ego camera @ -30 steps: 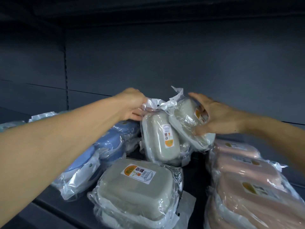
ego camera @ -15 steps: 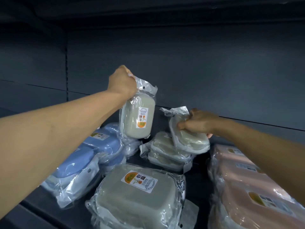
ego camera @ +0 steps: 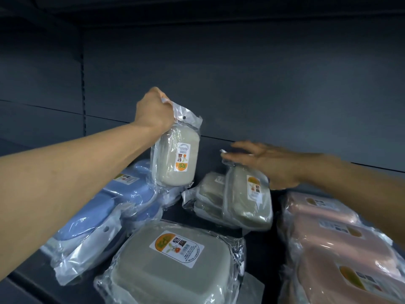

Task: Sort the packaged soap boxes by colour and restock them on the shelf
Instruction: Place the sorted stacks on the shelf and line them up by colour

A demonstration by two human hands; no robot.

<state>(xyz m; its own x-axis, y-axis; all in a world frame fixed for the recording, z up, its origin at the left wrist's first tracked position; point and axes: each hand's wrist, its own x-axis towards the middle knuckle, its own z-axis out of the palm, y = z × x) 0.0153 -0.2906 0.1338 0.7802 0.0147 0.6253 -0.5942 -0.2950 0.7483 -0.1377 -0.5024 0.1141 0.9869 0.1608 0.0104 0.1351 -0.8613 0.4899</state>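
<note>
Shelf [ego camera: 32,279], dark metal, stocked in three colour lots. Left lot: blue soap boxes [ego camera: 122,194] in clear wrap, lying overlapped and running from near to far. Centre lot: grey-green boxes; one large-looking wrapped box [ego camera: 173,266] lies flat at the near edge, label up, and a short stack [ego camera: 210,194] sits farther back. Right lot: pink soap boxes [ego camera: 328,233], laid in a row from near to far. Left hand [ego camera: 153,110], raised above the centre lot, fingers curled into a fist pinching the top flap of a wrapped grey-green box [ego camera: 177,159], which hangs upright, label facing the viewer; held by the flap, it appears, to keep it clear of the stock while space is made below. Right hand [ego camera: 269,163], fingers straight and close together, palm down, resting on the top edge of a tilted grey-green box [ego camera: 247,194] that leans against the stack; probably steadying or pressing it into line. Contact is blurred, so a grip cannot be confirmed.
</note>
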